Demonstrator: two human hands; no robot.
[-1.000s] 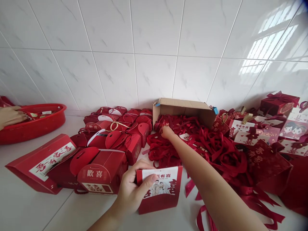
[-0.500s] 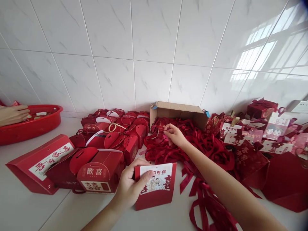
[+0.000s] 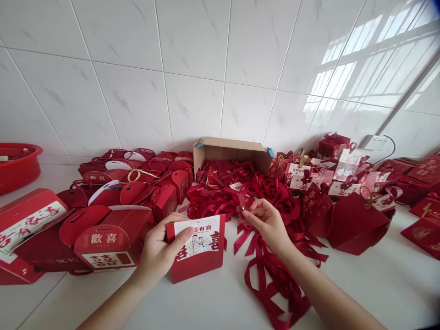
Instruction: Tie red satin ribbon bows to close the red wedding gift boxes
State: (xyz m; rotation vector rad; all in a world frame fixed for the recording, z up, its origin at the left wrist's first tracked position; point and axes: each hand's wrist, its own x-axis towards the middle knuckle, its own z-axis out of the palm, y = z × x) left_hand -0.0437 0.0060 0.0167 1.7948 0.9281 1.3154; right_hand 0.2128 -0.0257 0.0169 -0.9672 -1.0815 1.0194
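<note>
My left hand (image 3: 161, 247) is closed round the left edge of a red gift box (image 3: 197, 268), thumb on its white front panel with a drawn couple and Chinese lettering. The box is held tilted up above the table. To the right of it, the thumb and fingers of my right hand (image 3: 266, 224) pinch a small red tag (image 3: 242, 200) with a shiny gold spot at its lower end. Behind that hand lies a heap of dark red ribbons (image 3: 275, 195), which spills from an open cardboard box (image 3: 232, 145). Loose ribbons (image 3: 275, 288) trail toward the front under my right forearm.
Several red handled boxes (image 3: 106, 243) stand in a group on the left, by a red basin (image 3: 20, 167). Filled boxes with bows and tags (image 3: 343, 188) crowd the right. A white socket (image 3: 374, 142) is on the tiled wall; flat red packets (image 3: 424, 233) lie far right.
My right hand has drawn back from the ribbon heap toward me, with the small red tag in its fingers. The view has turned right, and another person's hand at the basin has left it.
</note>
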